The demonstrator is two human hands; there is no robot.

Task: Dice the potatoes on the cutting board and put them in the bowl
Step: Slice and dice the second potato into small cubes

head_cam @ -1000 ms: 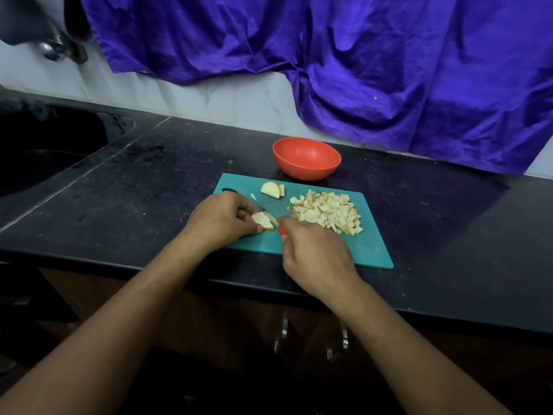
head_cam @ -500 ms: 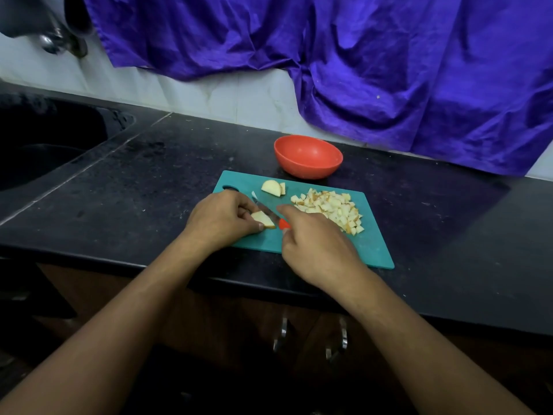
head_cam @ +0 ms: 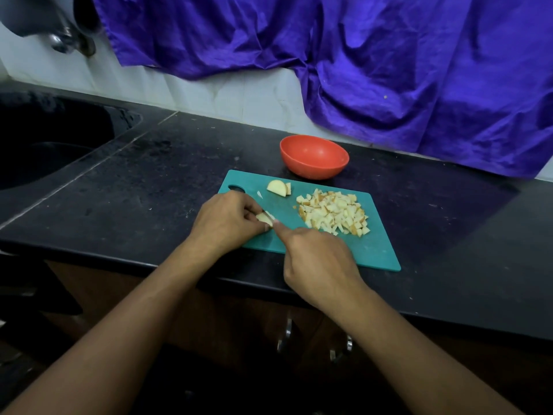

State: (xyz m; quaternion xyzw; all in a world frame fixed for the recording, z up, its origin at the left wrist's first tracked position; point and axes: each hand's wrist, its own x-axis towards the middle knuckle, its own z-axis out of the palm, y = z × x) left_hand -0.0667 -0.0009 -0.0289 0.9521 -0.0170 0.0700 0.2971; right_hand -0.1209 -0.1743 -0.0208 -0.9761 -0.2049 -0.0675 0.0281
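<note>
Left hand (head_cam: 227, 221) pinches a potato piece (head_cam: 262, 218) on the teal cutting board (head_cam: 374, 253). Right hand (head_cam: 317, 265), fingers curled and forefinger extended, grips a knife (head_cam: 270, 215); only a sliver of blade shows, across the piece. Diced potato (head_cam: 333, 212) lies heaped on the board's right part, an uncut wedge (head_cam: 278, 187) near its far edge. The red bowl (head_cam: 314, 157) stands just behind the board on the dark worktop (head_cam: 149, 190).

My right grip (head_cam: 317, 259) covers the knife (head_cam: 269, 215) save a sliver of blade; my left grip (head_cam: 227, 218) hides part of the potato piece (head_cam: 263, 218). The top edge crops the tap (head_cam: 64, 43).
</note>
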